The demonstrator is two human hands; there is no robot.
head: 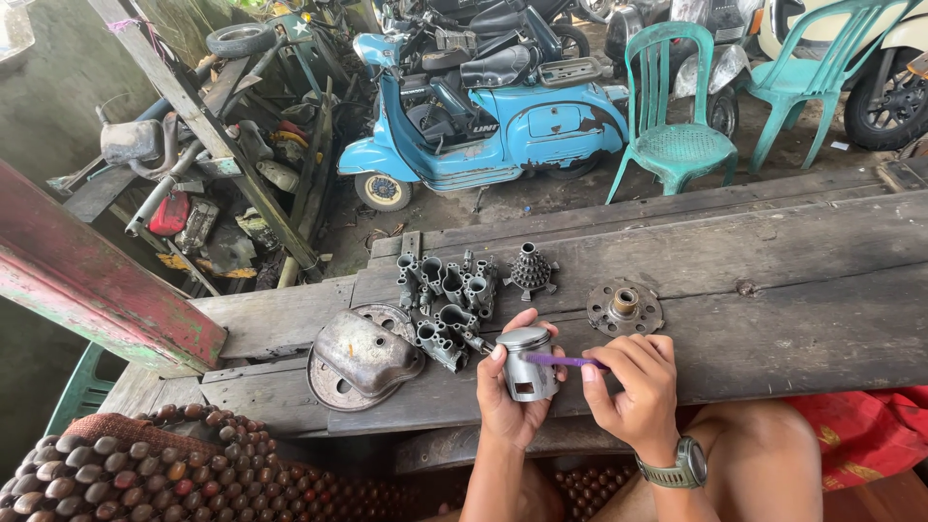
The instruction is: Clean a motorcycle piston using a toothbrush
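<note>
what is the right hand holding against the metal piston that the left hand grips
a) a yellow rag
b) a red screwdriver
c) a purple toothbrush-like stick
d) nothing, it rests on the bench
c: the right hand pinches a thin purple stick whose tip lies on top of the grey piston, which the left hand holds upright over the edge of the wooden bench.
</note>
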